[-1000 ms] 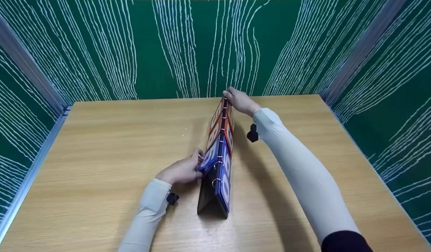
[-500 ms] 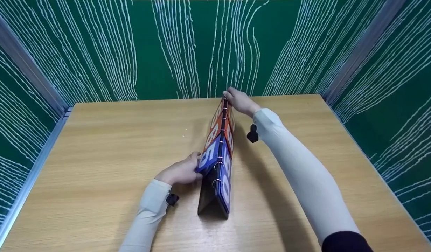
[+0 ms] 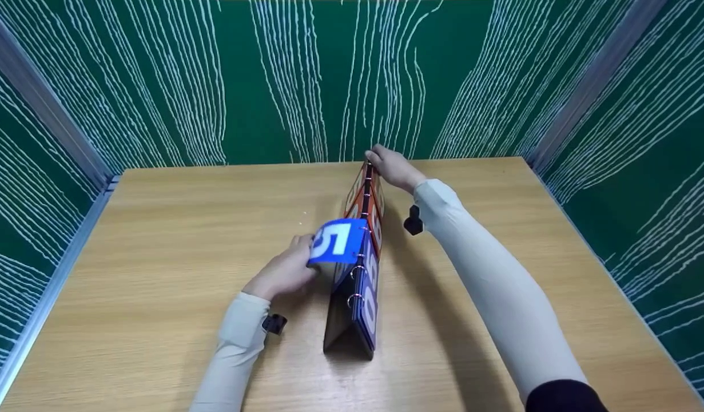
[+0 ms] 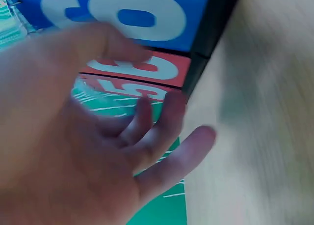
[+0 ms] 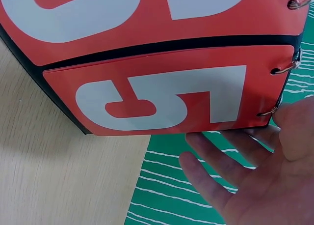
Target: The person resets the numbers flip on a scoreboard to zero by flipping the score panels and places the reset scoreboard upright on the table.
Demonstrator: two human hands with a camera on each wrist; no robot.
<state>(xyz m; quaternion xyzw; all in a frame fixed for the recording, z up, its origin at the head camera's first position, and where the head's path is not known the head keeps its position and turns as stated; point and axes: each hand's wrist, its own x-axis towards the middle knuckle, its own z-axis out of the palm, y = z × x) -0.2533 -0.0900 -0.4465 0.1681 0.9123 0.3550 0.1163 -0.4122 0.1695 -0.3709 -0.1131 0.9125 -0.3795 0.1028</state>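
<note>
A tent-shaped flip scoreboard [image 3: 370,303] stands in the middle of the table, with blue and red number cards hung on rings along its top ridge. One blue card [image 3: 337,240] with a white 5 is lifted out to the left, its free edge at my left hand [image 3: 283,269]. In the left wrist view my left fingers [image 4: 164,124] are spread, with a second blue card [image 4: 162,26] behind the thumb. At the far end my right hand [image 3: 394,167] grips the scoreboard's top corner, next to a red card [image 5: 162,97] reading 5.
The wooden table [image 3: 203,229] reaches back to a green wall [image 3: 254,114] with wavy white lines. Similar green panels stand on the left and right, joined by grey metal posts [image 3: 597,80]. Small black devices [image 3: 274,324] sit at the wrists.
The blue 5 card has swung up from the scoreboard's left face to about level. My left hand has shifted slightly up and left; the right hand has stayed put.
</note>
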